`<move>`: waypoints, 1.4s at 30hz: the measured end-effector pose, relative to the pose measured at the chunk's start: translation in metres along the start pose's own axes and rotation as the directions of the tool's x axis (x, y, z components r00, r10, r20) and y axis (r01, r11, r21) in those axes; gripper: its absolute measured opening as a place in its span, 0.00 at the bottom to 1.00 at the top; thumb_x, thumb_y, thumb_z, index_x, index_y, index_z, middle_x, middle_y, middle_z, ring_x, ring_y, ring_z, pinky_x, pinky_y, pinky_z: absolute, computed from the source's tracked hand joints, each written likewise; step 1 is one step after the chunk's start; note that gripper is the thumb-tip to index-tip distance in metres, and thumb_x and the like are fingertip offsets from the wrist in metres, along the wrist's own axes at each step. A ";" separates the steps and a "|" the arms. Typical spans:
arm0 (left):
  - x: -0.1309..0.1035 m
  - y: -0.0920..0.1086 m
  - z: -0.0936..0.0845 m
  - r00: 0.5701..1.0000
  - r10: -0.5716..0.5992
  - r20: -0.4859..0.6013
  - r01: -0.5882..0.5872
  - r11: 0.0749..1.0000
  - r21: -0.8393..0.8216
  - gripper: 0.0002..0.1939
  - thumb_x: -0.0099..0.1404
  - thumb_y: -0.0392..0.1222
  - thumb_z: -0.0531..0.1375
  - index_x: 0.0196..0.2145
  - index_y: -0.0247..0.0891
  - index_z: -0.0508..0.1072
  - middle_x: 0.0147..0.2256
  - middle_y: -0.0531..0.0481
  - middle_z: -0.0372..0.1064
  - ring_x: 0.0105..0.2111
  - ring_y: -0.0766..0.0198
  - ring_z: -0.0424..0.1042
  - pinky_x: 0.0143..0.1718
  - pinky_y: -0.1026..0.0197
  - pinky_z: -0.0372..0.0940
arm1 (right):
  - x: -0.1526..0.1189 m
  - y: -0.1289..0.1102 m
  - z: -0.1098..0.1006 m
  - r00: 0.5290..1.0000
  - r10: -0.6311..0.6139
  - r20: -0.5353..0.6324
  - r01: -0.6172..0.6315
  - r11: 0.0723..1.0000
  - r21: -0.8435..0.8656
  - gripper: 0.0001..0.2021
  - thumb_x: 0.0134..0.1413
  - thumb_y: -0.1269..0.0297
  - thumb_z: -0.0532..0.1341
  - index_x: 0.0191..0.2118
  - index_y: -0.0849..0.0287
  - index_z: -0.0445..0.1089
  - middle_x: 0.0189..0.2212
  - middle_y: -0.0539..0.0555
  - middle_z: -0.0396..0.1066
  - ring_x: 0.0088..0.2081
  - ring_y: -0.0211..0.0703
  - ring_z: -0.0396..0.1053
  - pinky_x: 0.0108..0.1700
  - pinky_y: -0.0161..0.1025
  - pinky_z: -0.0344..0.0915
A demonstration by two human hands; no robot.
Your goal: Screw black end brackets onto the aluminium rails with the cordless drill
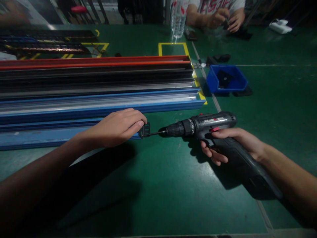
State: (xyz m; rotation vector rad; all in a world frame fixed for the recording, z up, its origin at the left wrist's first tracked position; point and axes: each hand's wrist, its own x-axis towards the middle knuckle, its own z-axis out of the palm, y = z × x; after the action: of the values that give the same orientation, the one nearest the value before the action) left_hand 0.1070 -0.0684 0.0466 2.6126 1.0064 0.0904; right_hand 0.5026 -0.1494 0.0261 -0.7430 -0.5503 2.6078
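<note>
My right hand grips a black cordless drill, which lies nearly level and points left. Its long thin bit reaches the lower part of a black end cap. That cap sits at the right end of the nearest blue metal profile. With its fingers closed over the profile's end, my left hand also touches the cap; the palm side is hidden.
Behind lie more blue profiles, dark profiles and a red one. A blue bin with black parts stands right of them. Farther back are a plastic bottle, another person's hands and a white adapter.
</note>
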 end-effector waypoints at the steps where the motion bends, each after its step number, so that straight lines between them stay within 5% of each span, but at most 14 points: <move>1: 0.000 0.000 0.000 1.000 0.004 -0.002 -0.004 1.000 -0.002 0.25 0.80 0.51 0.44 0.50 0.38 0.78 0.50 0.44 0.78 0.50 0.52 0.74 0.54 0.51 0.66 | 0.000 0.000 0.000 1.000 0.000 0.001 0.000 1.000 0.003 0.18 0.71 0.60 0.63 0.51 0.74 0.78 0.42 0.63 0.82 0.33 0.39 0.81 0.44 0.37 0.79; 42: -0.002 0.000 0.000 1.000 0.013 -0.009 -0.013 1.000 -0.005 0.26 0.81 0.53 0.43 0.52 0.39 0.77 0.51 0.43 0.78 0.52 0.52 0.74 0.56 0.49 0.66 | 0.001 0.001 -0.001 0.999 -0.021 -0.048 0.019 0.999 -0.045 0.18 0.70 0.59 0.63 0.50 0.73 0.77 0.40 0.62 0.81 0.30 0.37 0.78 0.41 0.37 0.78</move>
State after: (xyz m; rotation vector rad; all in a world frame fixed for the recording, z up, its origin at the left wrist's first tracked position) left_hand 0.1057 -0.0700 0.0466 2.6162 0.9917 0.1083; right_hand 0.5017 -0.1499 0.0243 -0.8088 -0.6003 2.5597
